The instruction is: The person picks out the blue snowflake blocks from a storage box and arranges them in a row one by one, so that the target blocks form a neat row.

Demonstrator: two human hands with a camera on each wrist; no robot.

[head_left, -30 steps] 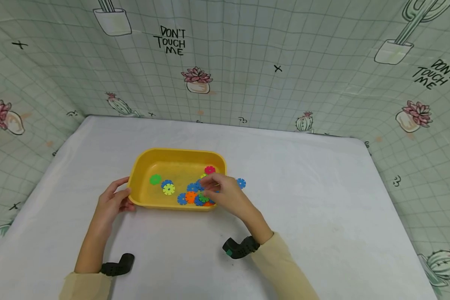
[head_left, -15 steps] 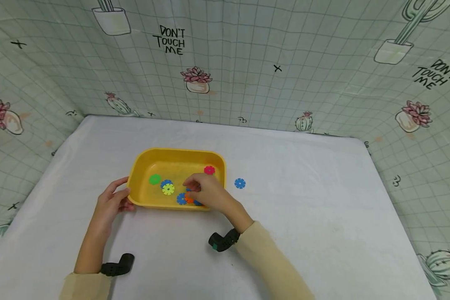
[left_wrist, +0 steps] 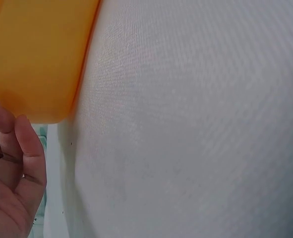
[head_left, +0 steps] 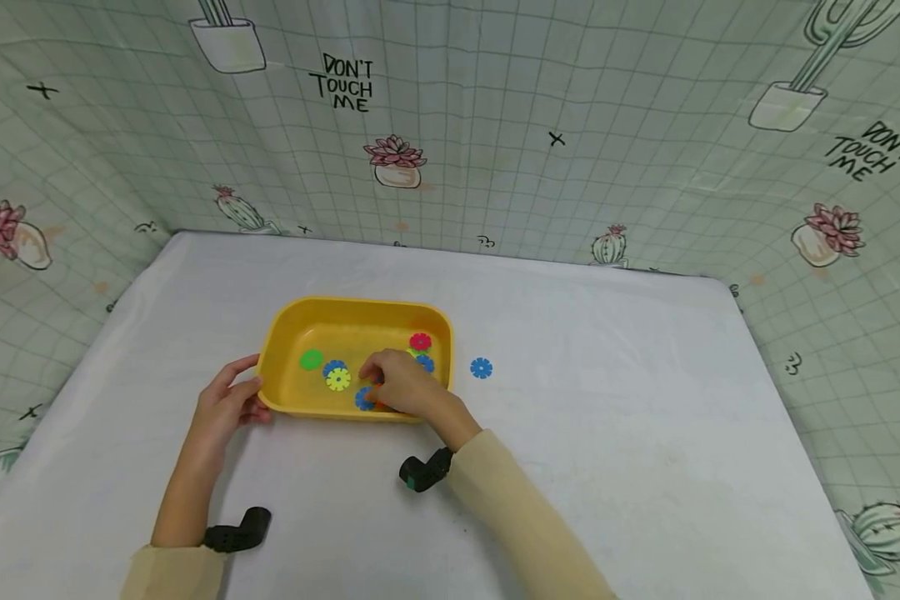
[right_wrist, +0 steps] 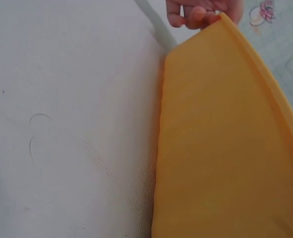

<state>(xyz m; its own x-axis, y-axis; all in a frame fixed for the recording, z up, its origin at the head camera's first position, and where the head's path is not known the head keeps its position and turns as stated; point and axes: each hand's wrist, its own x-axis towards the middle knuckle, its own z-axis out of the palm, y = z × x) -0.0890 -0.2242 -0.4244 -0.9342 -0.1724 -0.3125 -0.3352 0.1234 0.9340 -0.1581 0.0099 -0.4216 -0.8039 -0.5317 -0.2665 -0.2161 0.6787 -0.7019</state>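
My left hand (head_left: 225, 398) holds the left end of a yellow plastic tray (head_left: 345, 309), thumb near the rim. In the left wrist view, the fingers of that left hand (left_wrist: 17, 163) touch the outside of the tray (left_wrist: 37, 64). Bent fingers of my right hand (head_left: 412, 387) reach down among toothed plastic discs inside the tray. Near its thumb lie a blue disc (head_left: 363, 398) and a mostly covered orange disc (head_left: 379, 405); whether it pinches one is hidden. Left of it are a yellow disc (head_left: 338, 379) and a green disc (head_left: 311, 359).
Just right of the tray, a single blue disc (head_left: 482, 367) lies on the white tablecloth (head_left: 607, 417). A pink disc (head_left: 421, 342) sits at the tray's right end. A printed curtain (head_left: 480, 183) stands behind and beside the table.
My right hand has moved left inside the tray, from the right-hand cluster of discs toward the middle. A blue disc at the right end is now uncovered. My left hand stays in place.
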